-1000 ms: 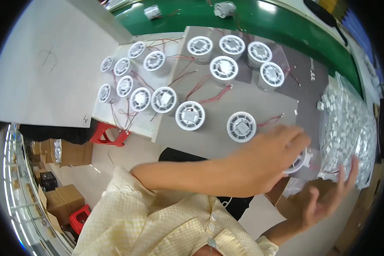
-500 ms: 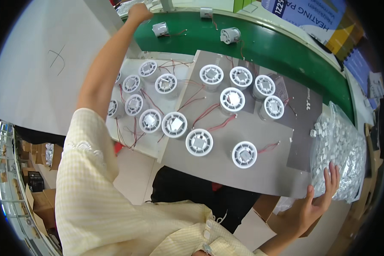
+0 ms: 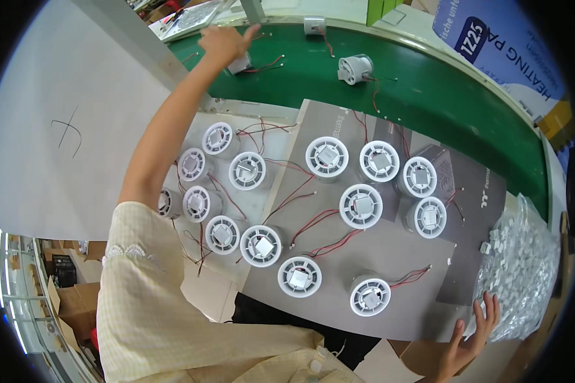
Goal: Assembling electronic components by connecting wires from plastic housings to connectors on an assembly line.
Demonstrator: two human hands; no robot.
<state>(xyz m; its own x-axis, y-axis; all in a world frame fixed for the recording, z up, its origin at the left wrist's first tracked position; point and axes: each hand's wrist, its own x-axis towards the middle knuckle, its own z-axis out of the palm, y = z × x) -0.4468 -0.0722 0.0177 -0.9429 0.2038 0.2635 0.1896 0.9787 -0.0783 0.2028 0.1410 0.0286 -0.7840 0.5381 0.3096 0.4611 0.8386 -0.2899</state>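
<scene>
My left hand (image 3: 225, 45) is stretched out over the green belt (image 3: 421, 83). One of its fingers points right, the others are partly hidden, and nothing shows in it. Just below it lies a white cylindrical fan unit (image 3: 239, 64) with red and black wires, partly covered by the hand. At the lower right, my right hand (image 3: 471, 338) has its fingers spread by the table edge, its fingertips beside a clear plastic bag (image 3: 517, 274) of small white pieces. Between the hands stand several white round units with spoked tops, such as one unit (image 3: 299, 277) near the front edge.
Two more units lie on the belt, one a tilted cylinder (image 3: 355, 69), the other a small cylinder (image 3: 314, 25) near its far edge. A white panel (image 3: 57, 127) rises at the left. Behind the belt stands a blue and white carton (image 3: 492, 45). Wires trail between the units.
My left hand has come back from beyond the belt's far left edge to above the unit there. The view has shifted, so the table sits lower. My right hand stays beside the bag.
</scene>
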